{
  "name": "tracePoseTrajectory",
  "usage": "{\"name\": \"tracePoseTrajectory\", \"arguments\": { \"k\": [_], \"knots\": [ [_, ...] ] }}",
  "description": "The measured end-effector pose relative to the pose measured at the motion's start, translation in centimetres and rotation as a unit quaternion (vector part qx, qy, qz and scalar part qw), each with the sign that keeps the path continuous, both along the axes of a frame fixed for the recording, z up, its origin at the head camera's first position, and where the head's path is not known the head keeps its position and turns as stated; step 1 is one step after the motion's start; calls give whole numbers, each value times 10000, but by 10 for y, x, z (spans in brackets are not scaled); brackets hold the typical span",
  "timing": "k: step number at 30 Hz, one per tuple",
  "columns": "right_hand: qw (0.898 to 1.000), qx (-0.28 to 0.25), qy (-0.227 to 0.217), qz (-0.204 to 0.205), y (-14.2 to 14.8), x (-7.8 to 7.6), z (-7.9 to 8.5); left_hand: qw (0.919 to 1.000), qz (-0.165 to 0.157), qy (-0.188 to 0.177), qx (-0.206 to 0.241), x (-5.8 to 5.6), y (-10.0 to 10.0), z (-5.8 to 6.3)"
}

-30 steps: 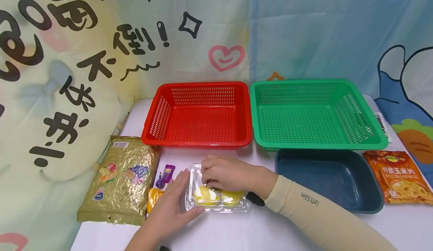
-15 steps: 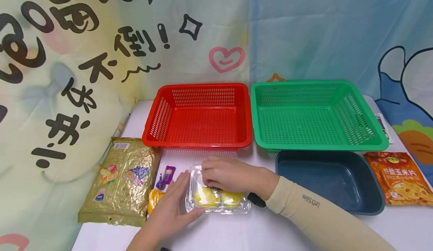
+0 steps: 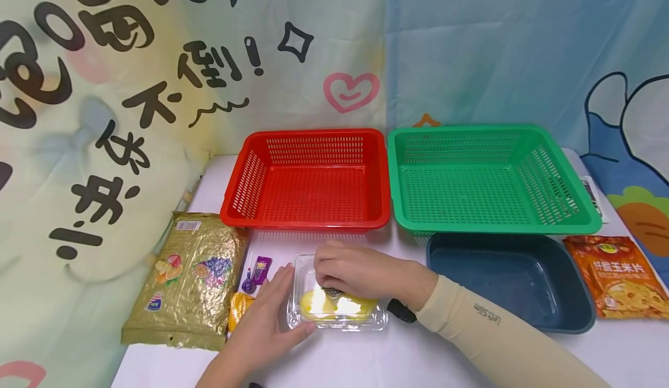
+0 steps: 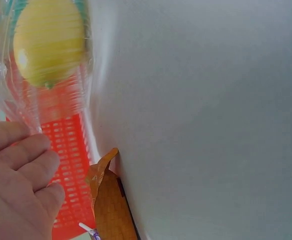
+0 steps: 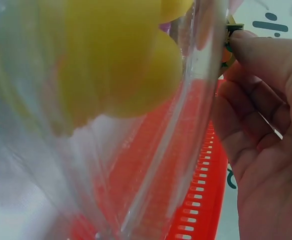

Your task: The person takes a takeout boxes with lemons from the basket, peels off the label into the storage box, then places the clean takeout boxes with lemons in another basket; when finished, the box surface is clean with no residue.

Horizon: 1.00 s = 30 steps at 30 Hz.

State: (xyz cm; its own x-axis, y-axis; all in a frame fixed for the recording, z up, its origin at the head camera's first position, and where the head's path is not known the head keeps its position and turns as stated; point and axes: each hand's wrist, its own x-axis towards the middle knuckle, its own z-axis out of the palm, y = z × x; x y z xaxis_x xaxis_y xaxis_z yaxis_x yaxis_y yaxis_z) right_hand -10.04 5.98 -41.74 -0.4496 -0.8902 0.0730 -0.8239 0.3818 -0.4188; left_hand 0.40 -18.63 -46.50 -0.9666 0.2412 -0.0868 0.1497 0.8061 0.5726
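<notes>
A clear plastic clamshell box (image 3: 305, 269) with lemons (image 3: 316, 304) inside lies at the front middle of the table. My left hand (image 3: 266, 327) rests against its left side, fingers extended and thumb near the front corner. My right hand (image 3: 347, 269) is over the lid, its thumb and fingertips pinching a small dark-and-gold label (image 5: 229, 42) at the top of the box. The fingers partly hide this label in the head view. One lemon (image 4: 49, 42) shows through the plastic in the left wrist view.
Behind stand a red basket (image 3: 308, 223) and a green basket (image 3: 496, 226). A dark blue tub (image 3: 507, 277) and an orange snack bag (image 3: 619, 275) are at right. At left lie a gold bag (image 3: 188, 283), a purple packet (image 3: 262, 270), a lollipop (image 3: 248, 285) and an orange packet (image 3: 240, 308).
My right hand has shifted very slightly to the right over the lid, still pinching the label. The left hand keeps its place at the box, and the box has stayed put.
</notes>
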Motion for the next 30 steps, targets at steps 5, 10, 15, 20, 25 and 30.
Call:
{"name": "tracePoseTrajectory", "arguments": {
  "k": [5, 10, 15, 20, 25, 30],
  "knots": [
    [10000, -74, 5, -8, 1, 0, 0, 10000, -11, 22, -1, 0, 1, 1],
    [9997, -218, 123, 68, 4, -1, -2, 10000, 7, -34, -30, -1, 1, 1],
    [9990, -409, 152, 138, 7, -1, -3, 9999, 37, -80, -80, -1, 2, 2],
    [9985, -529, 101, 137, 10, 0, -4, 9998, 124, -124, -62, 1, 2, 3],
    [9987, -514, -24, 64, 13, 2, -3, 9998, 134, -150, -40, 2, 2, 2],
    [9984, -567, 35, 73, 14, 3, -3, 9997, 131, -186, -35, 2, 1, 1]
  ]
}}
